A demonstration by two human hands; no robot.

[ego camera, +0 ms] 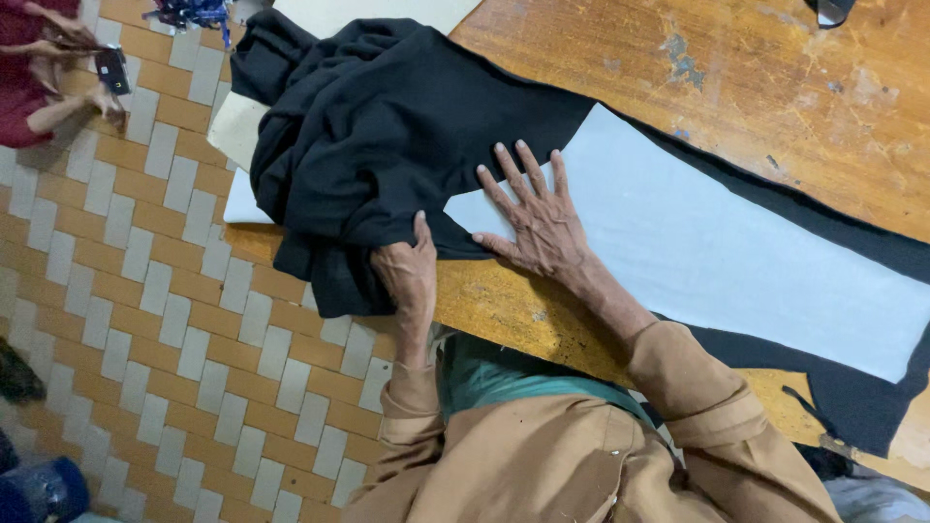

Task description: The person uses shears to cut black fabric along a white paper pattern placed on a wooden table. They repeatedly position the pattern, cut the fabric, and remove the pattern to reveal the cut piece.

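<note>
Head view of cutting work on a worn wooden tabletop [775, 87].

Pale paper pattern [697, 242]: lies flat along a strip of black fabric [387, 126], with black showing past its far long edge and at its right end. That stretch reads as already laid out and smoothed.

Right hand [538, 218]: rests palm-down on the left end of the pale paper pattern, grip spread wide, fingers flat and fanned toward the bunched cloth, pinching nothing.

Left hand [409, 276]: just left of the pale paper pattern's pointed corner, at the near edge of the tabletop, fingers curled into the hanging fold of black fabric; thumb up, grip pressed together on the cloth as far as can be seen, fingertips hidden in the folds.

Black fabric left of the pale paper pattern: heaped in thick folds, spilling over the tabletop edge, partly covering a second pale sheet [240, 203]. Judged unfinished: this heap not yet spread flat. No cut line, chalk or pins discernible.

Far left of the pale paper pattern, over the tiled floor [145, 320]: another person's hands [68, 68] holding a small dark object.
</note>
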